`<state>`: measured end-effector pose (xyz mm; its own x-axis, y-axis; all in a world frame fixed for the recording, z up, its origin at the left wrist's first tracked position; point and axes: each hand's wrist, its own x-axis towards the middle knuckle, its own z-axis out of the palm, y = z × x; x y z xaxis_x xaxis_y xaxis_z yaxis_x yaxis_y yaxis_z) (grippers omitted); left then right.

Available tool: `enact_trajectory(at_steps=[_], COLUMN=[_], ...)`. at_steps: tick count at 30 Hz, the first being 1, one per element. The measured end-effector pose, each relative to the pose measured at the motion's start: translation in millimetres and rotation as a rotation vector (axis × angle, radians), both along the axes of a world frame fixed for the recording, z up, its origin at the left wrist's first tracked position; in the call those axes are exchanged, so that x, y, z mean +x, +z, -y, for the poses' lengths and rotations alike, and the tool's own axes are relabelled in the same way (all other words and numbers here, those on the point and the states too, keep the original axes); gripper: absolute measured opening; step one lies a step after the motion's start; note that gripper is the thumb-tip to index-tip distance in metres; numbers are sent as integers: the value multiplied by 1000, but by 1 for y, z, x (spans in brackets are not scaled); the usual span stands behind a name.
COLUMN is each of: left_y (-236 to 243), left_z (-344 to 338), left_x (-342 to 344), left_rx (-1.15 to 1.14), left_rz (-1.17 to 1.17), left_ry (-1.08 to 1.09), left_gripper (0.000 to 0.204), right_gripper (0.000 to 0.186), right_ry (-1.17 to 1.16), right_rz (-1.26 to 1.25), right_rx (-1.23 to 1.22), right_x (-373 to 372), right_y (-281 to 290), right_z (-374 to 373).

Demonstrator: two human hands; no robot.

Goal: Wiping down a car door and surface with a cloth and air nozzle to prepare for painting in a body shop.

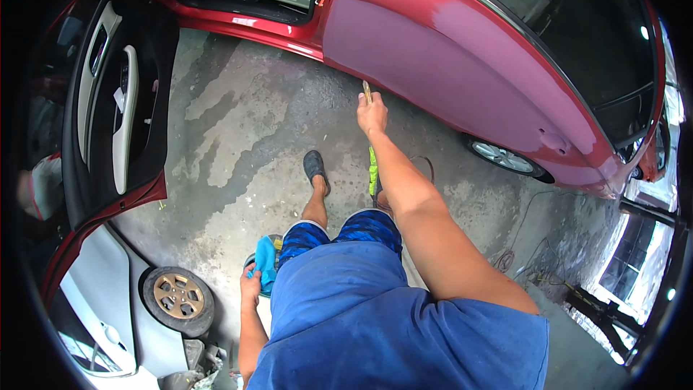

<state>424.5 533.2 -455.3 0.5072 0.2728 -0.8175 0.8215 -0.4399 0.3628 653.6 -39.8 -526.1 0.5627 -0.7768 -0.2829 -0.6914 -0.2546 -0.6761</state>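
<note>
My right hand [372,113] reaches forward, its fingers closed around a narrow tan, stick-like thing [367,92] whose far end points toward the car's lower edge. Its exact kind cannot be made out. A bright green strip [373,171] shows below my right wrist; whether it joins what I hold is unclear. The red car [419,65] stands ahead, its rear side a dull mauve patch with red around it. Low at my left side, my left hand [250,285] is closed on a blue cloth [266,260]. My thigh and shirt partly hide the area beside it.
An open car door [123,101] stands at the left. Below it lie a wheel [178,300] and a pale grey car body panel [101,296]. The car's rear wheel [505,156] is at the right. Thin cords [530,245] trail over the stained concrete floor [245,130].
</note>
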Motion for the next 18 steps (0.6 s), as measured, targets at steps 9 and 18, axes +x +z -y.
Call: enact_trajectory(at_steps=[9, 18], left_y=[9, 0], left_z=[47, 128], left_x=[42, 26], left_rx=[65, -7], left_rz=[51, 114], left_ry=[-182, -365], left_gripper=[41, 37], right_gripper=[33, 39], right_ry=[-264, -493], right_rz=[-10, 42], right_rx=[-102, -107], right_x=[-129, -282], right_y=[7, 43], right_z=[82, 188])
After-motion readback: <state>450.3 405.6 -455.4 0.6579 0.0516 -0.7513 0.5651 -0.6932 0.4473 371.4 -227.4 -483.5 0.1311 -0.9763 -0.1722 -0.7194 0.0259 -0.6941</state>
